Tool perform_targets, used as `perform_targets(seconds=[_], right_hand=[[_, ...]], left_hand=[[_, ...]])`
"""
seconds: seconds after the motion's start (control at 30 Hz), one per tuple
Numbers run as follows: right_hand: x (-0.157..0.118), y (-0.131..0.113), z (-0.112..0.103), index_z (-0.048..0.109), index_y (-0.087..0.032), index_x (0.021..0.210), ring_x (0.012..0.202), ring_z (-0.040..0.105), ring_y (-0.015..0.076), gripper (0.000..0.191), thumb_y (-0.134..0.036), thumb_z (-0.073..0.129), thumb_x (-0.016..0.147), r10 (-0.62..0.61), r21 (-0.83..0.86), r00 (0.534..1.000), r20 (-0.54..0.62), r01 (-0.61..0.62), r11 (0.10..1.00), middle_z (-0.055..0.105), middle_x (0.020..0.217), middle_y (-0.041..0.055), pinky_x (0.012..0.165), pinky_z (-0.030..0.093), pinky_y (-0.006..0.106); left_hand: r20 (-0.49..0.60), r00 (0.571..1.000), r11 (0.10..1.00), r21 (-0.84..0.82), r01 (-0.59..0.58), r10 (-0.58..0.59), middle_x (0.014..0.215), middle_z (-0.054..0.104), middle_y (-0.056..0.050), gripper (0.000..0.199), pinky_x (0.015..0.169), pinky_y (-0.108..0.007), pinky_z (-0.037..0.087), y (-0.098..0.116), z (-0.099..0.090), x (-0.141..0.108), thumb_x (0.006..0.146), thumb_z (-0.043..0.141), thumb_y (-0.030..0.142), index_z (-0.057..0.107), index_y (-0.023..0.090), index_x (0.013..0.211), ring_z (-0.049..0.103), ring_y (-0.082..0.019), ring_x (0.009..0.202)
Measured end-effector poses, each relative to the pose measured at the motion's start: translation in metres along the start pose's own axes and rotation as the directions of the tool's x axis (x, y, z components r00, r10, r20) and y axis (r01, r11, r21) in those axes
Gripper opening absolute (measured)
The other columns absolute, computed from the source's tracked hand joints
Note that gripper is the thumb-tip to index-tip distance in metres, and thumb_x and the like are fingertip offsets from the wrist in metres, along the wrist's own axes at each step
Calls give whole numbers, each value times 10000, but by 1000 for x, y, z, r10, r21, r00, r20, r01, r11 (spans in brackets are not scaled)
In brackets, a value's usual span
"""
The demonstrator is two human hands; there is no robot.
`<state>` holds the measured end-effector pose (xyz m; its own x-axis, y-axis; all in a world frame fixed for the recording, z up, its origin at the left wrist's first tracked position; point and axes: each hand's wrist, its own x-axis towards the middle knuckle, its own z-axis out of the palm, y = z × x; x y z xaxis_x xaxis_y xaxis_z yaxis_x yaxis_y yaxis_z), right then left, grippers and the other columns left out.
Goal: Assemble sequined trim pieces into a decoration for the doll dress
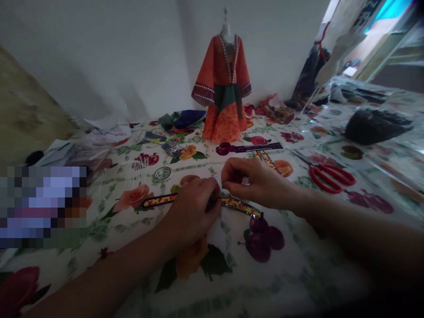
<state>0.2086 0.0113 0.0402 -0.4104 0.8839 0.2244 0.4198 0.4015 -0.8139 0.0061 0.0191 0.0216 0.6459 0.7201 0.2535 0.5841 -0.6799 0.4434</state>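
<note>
A narrow yellow and red patterned trim strip (241, 206) with a dark edge lies across the table. My left hand (198, 207) is closed around its middle, so the strip's ends stick out on both sides. Shiny beads or stones show along its right part. Just right of and above it, my right hand (247, 180) has thumb and forefinger pinched together; whatever sits between the tips is too small to make out. Behind that hand lie another yellow trim piece (267, 161) and a dark purple trim strip (258, 147) with a pale beaded edge.
Red-handled scissors (326, 176) lie to the right on the fruit-patterned tablecloth (215, 291). An orange dress (221, 97) on a small stand is against the wall. Fabric scraps (185, 119), bead strands (141, 163) and a black plastic bundle (374, 126) lie around.
</note>
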Motion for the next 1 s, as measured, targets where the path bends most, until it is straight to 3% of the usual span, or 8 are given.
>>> perform_targets(seconds=[0.23, 0.4, 0.53, 1.0], right_hand=[[5, 5, 1, 593, -172, 795, 601, 470, 89, 53, -155, 640, 813, 94, 345, 992, 87, -119, 931, 556, 692, -36, 525, 353, 225], [4, 6, 4, 613, -185, 842, 606, 430, 99, 110, -275, 673, 861, 147, 462, 976, 163, -208, 862, 533, 717, -35, 547, 332, 245], [4, 8, 8, 609, -201, 806, 641, 427, 122, 116, -282, 686, 840, 177, 505, 967, 185, -248, 827, 526, 734, -23, 576, 339, 266], [1, 14, 11, 637, -181, 805, 568, 383, 90, 84, -219, 707, 831, 209, 591, 942, 263, -328, 737, 533, 679, -44, 526, 268, 254]], left_hand=[[0, 984, 939, -299, 172, -180, 813, 610, 7, 94, 667, -284, 465, 3, -8, -8, 862, 571, 155, 551, 220, 927, 606, -163, 757], [77, 955, 803, -525, 282, -285, 862, 656, -27, 104, 621, -272, 481, 1, -8, -10, 892, 605, 254, 584, 212, 985, 627, -167, 753], [97, 938, 725, -610, 321, -334, 824, 653, -20, 125, 568, -252, 451, 2, -9, -10, 875, 634, 273, 594, 204, 971, 629, -163, 727], [-10, 971, 869, -449, 210, -239, 949, 675, -45, 141, 697, -301, 492, 9, -12, -13, 881, 550, 165, 588, 211, 1009, 647, -190, 876]])
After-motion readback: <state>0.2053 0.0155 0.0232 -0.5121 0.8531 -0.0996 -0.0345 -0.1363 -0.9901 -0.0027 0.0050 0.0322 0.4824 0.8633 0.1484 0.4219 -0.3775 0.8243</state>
